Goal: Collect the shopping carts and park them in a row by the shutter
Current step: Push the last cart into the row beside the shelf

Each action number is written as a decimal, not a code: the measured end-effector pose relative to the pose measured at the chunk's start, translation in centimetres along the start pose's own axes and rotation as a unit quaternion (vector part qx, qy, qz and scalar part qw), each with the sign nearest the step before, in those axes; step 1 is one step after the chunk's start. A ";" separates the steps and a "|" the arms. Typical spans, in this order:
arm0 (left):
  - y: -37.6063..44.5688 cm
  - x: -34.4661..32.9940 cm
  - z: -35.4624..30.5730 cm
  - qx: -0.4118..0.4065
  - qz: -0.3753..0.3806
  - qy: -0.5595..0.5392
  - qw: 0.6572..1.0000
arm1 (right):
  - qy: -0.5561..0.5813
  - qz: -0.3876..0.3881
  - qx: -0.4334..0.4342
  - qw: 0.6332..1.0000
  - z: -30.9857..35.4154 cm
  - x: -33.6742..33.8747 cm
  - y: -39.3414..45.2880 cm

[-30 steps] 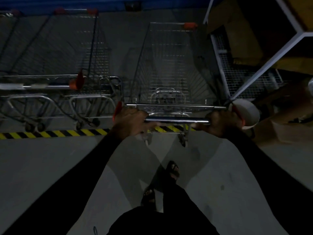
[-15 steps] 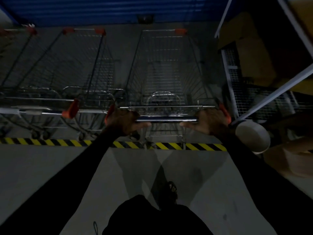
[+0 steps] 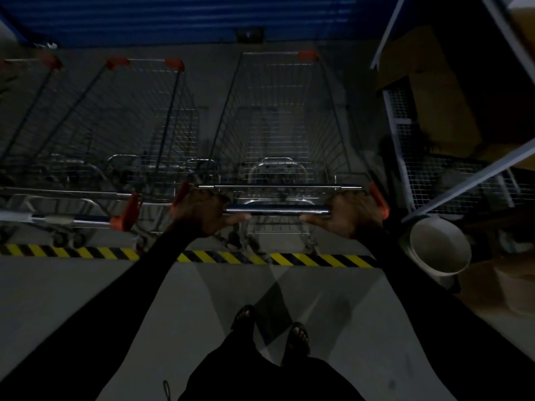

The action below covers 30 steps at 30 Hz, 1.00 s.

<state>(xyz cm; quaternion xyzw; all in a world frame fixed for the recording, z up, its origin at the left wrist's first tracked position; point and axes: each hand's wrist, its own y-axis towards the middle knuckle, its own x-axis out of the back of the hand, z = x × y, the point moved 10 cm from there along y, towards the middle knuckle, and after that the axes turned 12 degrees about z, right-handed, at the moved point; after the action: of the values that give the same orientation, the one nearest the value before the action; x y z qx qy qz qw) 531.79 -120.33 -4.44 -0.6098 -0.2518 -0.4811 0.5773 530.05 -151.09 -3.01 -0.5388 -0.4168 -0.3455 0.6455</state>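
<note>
Beyond the striped floor line (image 3: 304,259), the shopping cart (image 3: 285,134) stands with its nose toward the blue shutter (image 3: 185,18) at the far side, its wire basket holding nothing that can be made out in the dim light. Each grip is wrapped round the cart's handle bar (image 3: 276,210), the left hand (image 3: 202,213) at the left end and the right hand (image 3: 351,214) at the right end. Just left of it stand two parked carts (image 3: 127,131) side by side, also facing the shutter, while to the right a pale bucket (image 3: 438,250) sits on the floor below a metal rack (image 3: 451,157).
</note>
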 end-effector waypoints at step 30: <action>-1.6 2.1 0.7 -0.044 -0.001 -0.082 0.996 | 0.044 0.039 0.028 0.998 3.6 1.8 -0.2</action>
<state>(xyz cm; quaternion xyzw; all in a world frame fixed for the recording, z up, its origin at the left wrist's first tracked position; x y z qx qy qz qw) 531.47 -119.90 -1.81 -0.6716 -0.2778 -0.4409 0.5266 530.02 -147.61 -0.98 -0.5205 -0.3757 -0.3316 0.6914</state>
